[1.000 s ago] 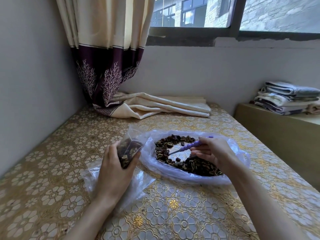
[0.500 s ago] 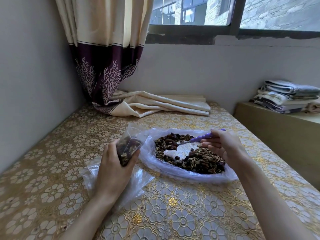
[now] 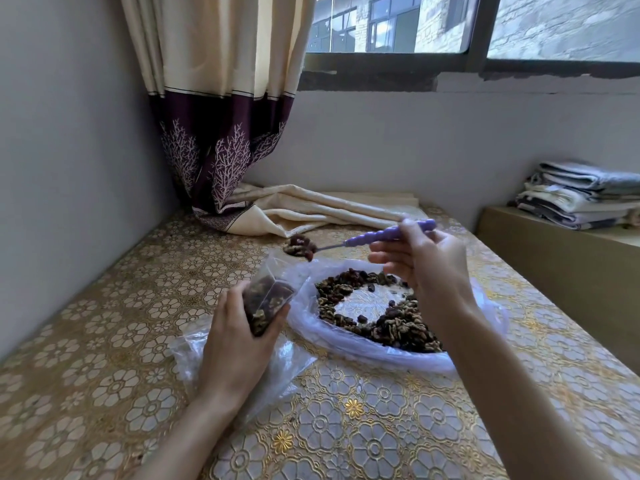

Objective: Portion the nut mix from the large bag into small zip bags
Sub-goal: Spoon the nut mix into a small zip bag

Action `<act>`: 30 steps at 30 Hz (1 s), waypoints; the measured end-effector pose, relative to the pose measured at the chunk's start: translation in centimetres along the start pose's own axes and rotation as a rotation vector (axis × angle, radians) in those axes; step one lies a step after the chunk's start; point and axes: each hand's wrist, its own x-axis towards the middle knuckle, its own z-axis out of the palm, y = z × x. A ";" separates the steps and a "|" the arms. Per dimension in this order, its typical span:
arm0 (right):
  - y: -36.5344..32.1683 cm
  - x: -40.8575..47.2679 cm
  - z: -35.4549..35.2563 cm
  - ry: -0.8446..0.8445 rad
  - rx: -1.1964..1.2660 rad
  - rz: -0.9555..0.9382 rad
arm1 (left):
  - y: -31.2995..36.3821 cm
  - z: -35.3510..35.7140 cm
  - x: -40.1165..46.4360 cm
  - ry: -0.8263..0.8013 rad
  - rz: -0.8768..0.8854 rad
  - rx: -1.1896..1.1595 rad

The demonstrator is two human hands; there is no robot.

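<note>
Figure: one spoonful in transit during portioning. The left hand (image 3: 235, 344) grips a small clear plastic zip bag (image 3: 266, 299), already partly filled with dark nut mix, its fingers curled round the lower body. The bag is tilted with its open mouth toward one o'clock, presumably so that the mouth faces the incoming spoon and the contents settle to the bottom.

The right hand (image 3: 426, 268) pinches the beaded purple plastic handle of a metal spoon (image 3: 349, 242) between thumb and fingertips; the remaining fingers are loosely spread and hold nothing. The bowl of the spoon, heaped with nuts and dried fruit, sits just above the bag mouth at the bag's twelve o'clock. One piece appears to hang at the bowl's lip, so spillage is a fair risk.

The large translucent plastic bag (image 3: 349, 348) lies flattened open on the gold floral-patterned surface (image 3: 346, 427), at three o'clock of the small bag, its remaining nut mix (image 3: 398, 323) pushed into a ring around a bare centre; lying wide, it gives the spoon easy access. More crumpled clear plastic (image 3: 291, 362), probably spare zip bags, lies beneath the left hand.

No brand, label or legible writing appears on any bag, on the spoon or elsewhere.
</note>
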 end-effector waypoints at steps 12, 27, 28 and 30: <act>0.6 -2.2 2.6 -0.339 -0.119 -0.288 | -0.2 -0.1 0.6 0.032 -0.174 -0.274; 2.1 2.6 -3.4 0.033 -0.295 -0.003 | -0.3 -0.1 0.8 0.094 -0.190 -0.388; 2.5 2.8 -3.8 0.035 -0.349 0.009 | -0.3 -0.1 0.8 0.088 -0.183 -0.383; 3.0 3.1 -4.2 0.034 -0.441 0.022 | -0.4 0.0 0.7 0.081 -0.172 -0.373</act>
